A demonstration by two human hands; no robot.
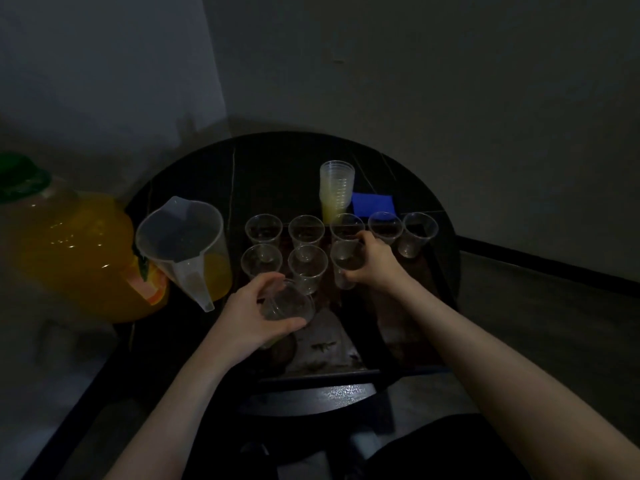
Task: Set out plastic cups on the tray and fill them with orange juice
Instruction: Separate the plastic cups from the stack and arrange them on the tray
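Right hand (372, 261): fingers curled round a clear cup (347, 263), third in the near row on the dark tray (437, 271), upright or close to it, base seemingly at the tray floor. Left hand (254, 315): wrapped round another clear cup (289, 304), tilted, mouth turned toward the camera, held just in front of the near row.

Far row: five cups standing. Near row: three only, with bare tray to the right of the gripped one. So, probably, next free place lying right and beyond the left hand, nearer to the right hand; long axis of the tilted cup to be brought upright first.

All cups empty; measuring jug (180, 239) and juice bottle (74, 252) to the left, untouched. Spare stack (336, 188) behind the tray.
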